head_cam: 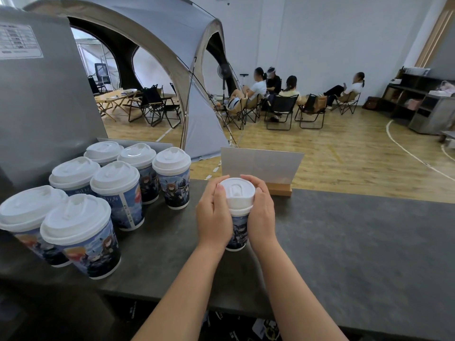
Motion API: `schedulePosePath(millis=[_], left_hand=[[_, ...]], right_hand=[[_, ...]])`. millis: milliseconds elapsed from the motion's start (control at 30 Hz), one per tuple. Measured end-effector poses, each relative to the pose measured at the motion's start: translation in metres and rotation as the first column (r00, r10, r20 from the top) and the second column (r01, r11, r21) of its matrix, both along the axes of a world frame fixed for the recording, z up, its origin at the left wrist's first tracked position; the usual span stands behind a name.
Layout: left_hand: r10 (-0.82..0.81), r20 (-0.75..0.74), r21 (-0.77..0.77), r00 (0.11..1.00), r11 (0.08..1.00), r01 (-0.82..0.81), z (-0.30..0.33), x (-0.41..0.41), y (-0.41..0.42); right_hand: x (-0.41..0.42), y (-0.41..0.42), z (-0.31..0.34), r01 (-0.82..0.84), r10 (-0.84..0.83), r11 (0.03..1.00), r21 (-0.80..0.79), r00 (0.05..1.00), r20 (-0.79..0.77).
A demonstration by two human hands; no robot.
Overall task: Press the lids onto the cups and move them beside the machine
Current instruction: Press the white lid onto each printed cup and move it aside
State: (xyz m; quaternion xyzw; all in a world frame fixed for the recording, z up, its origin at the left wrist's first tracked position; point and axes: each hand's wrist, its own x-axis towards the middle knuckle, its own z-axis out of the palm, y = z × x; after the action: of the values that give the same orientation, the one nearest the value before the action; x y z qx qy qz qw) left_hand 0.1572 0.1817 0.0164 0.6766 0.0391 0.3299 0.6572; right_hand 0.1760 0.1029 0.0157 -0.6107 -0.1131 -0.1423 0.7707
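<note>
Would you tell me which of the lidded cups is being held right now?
The cup standing alone right of the cluster: the left hand and right hand wrap around its white lid; the seven grouped cups stand untouched.

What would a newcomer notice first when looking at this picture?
First, the two hands at the centre: the left hand and the right hand wrap a printed cup with a white lid on the dark counter. Next, seven lidded cups cluster at the left beside the grey machine.
</note>
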Motion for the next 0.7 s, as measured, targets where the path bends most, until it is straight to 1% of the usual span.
schedulePosePath(millis=[167,300,433,600,700], left_hand=[[-0.011,0.018,-0.036,1.0,0.999,0.012,0.001,-0.001,-0.004],[-0.008,0.052,-0.029,0.999,1.0,0.009,-0.004,-0.002,-0.004],[-0.008,0.083,-0.036,0.997,0.999,0.011,-0.012,-0.004,-0.007],[-0.066,0.07,-0.017,0.995,0.998,0.067,-0.02,-0.003,-0.004],[-0.073,0.049,0.007,0.996,0.997,0.073,-0.023,-0.004,-0.002]], right_hand=[[0.0,0.0,-0.007,0.009,-0.009,1.0,0.007,1.0,0.023],[-0.002,0.0,-0.012,-0.024,0.024,1.0,0.002,0.999,0.023],[-0.007,0.002,-0.017,-0.065,0.063,0.997,0.047,0.998,0.029],[-0.009,0.002,-0.018,-0.08,0.078,0.995,0.062,0.996,0.034],[-0.01,0.0,-0.016,-0.095,0.093,0.994,0.055,0.995,0.032]])
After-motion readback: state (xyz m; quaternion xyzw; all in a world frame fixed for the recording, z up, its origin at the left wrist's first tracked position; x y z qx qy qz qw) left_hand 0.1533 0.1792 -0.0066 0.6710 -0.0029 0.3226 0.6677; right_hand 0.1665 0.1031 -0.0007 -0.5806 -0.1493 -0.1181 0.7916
